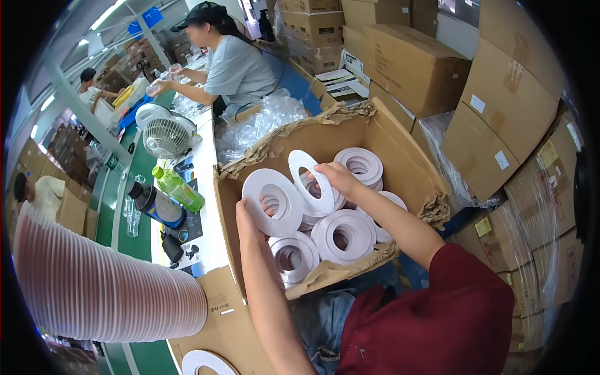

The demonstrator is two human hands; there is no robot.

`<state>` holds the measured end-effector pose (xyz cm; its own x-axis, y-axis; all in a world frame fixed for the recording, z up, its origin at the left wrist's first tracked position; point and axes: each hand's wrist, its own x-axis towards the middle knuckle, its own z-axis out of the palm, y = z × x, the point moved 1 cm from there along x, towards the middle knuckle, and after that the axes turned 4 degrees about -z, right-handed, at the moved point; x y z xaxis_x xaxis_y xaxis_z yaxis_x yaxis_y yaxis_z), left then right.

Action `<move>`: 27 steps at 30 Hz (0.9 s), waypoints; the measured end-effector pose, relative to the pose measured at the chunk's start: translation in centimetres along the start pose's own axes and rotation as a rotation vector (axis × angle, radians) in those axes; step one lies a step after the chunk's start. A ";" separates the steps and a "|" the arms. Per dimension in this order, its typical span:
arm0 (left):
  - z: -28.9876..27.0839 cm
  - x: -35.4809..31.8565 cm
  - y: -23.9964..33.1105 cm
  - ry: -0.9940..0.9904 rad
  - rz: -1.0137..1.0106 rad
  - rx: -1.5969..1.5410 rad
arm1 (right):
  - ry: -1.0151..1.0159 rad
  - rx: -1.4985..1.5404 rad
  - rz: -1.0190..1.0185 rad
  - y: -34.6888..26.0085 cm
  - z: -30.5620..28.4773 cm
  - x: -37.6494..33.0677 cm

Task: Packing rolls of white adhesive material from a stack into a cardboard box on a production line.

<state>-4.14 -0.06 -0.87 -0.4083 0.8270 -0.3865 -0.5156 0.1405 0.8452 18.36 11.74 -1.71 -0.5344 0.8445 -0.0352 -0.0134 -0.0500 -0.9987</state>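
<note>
Over an open cardboard box (400, 137) I hold white flat rings in both hands. My left hand (248, 220) is closed on the left edge of a white ring (255, 182), its fingertips showing through the center hole; whether more rings lie behind it I cannot tell. My right hand (339, 180) pinches the right edge of another white ring (299, 160), which is tilted, its thumb near the hole. Below them in the box lie several stacks of the same rings, one stack (344, 236) at the front middle and another (359, 164) at the back.
A tall stack of pale rings (119, 281) leans at the left. Beside it on the table are a dark bottle (156, 203), a green bottle (178, 187) and a white fan (164, 134). Cartons (500, 119) rise at the right. A person (240, 65) works beyond the box.
</note>
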 end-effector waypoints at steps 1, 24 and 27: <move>-0.3 0.1 0.0 0.001 0.000 0.003 | 0.000 0.003 0.000 0.2 0.0 0.1; -0.4 -3.2 2.3 -0.251 0.351 -0.152 | -0.067 0.162 -0.473 -3.7 0.6 -2.7; -0.3 -2.0 1.7 -0.024 0.278 0.410 | 0.002 -0.005 -0.380 -1.7 0.4 -1.4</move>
<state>-4.46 -1.64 1.19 -0.4680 0.8754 -0.1213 -0.0493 0.1112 0.9926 18.80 10.48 0.01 -0.4906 0.8032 0.3380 -0.2062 0.2698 -0.9406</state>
